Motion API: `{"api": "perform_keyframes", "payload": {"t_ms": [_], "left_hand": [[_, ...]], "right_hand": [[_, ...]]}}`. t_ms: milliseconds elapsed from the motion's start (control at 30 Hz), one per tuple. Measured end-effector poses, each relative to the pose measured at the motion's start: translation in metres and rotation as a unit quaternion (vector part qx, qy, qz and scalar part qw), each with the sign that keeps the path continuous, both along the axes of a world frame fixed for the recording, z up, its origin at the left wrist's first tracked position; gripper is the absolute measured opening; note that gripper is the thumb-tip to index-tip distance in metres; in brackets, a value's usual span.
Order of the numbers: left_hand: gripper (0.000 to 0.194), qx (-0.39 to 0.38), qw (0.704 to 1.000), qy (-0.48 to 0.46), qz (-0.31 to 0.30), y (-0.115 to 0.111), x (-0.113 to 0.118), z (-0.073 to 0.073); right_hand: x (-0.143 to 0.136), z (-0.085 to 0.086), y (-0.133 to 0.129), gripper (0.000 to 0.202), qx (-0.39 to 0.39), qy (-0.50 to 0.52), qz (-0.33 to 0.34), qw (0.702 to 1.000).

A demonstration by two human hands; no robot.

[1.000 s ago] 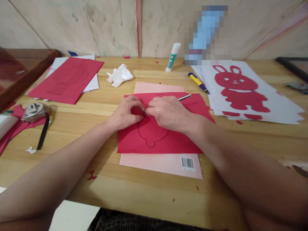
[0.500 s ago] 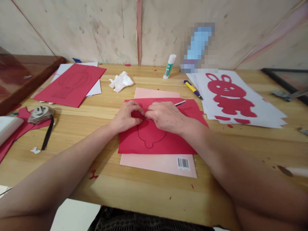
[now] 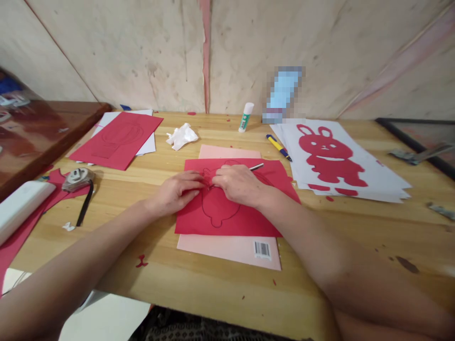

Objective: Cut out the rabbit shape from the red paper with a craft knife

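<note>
A red sheet [image 3: 259,218] with a dark drawn outline lies on a pale pink booklet [image 3: 227,251] with a barcode. My right hand [image 3: 236,182] is closed round a slim pen-like tool [image 3: 256,166], whose rear end sticks out behind the knuckles; its tip is down at the drawing. On the sheet's left part rests my left hand [image 3: 177,189], fingers apart and pointing to the right, with nothing in them. The fingertips of the two hands are a short gap apart.
White sheets with a red rabbit [image 3: 329,158], a yellow-blue pen [image 3: 279,148], a glue stick [image 3: 246,117] and a phone-like blurred object are behind right. Crumpled tissue [image 3: 182,137], a red drawn sheet [image 3: 117,140], a tape measure [image 3: 78,180] and a white box [image 3: 26,208] lie left.
My left hand has drawn back a little to the left, its fingertips parting from my right hand. The right hand still grips the tool. The whole view has shifted slightly.
</note>
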State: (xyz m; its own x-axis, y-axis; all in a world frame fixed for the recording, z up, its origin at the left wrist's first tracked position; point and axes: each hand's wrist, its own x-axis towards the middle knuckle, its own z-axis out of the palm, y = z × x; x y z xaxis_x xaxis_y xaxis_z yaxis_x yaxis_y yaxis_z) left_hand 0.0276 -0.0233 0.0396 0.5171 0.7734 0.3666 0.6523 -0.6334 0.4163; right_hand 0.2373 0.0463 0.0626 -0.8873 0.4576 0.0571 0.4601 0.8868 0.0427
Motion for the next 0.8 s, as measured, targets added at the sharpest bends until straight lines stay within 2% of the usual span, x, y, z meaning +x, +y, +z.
{"api": "perform_keyframes", "payload": {"t_ms": [200, 633, 800], "left_hand": [[0.030, 0.041, 0.998, -0.005, -0.044, -0.001, 0.003, -0.014], [0.029, 0.075, 0.995, 0.045, -0.049, 0.001, 0.004, -0.019], [0.027, 0.084, 0.993, 0.071, -0.042, 0.001, 0.007, -0.015]], "right_hand": [[0.001, -0.003, 0.002, 0.023, -0.005, 0.009, 0.007, 1.000], [0.002, -0.006, 0.003, 0.025, -0.009, 0.021, 0.015, 1.000], [0.002, -0.005, 0.002, 0.025, -0.005, 0.015, 0.017, 1.000]]}}
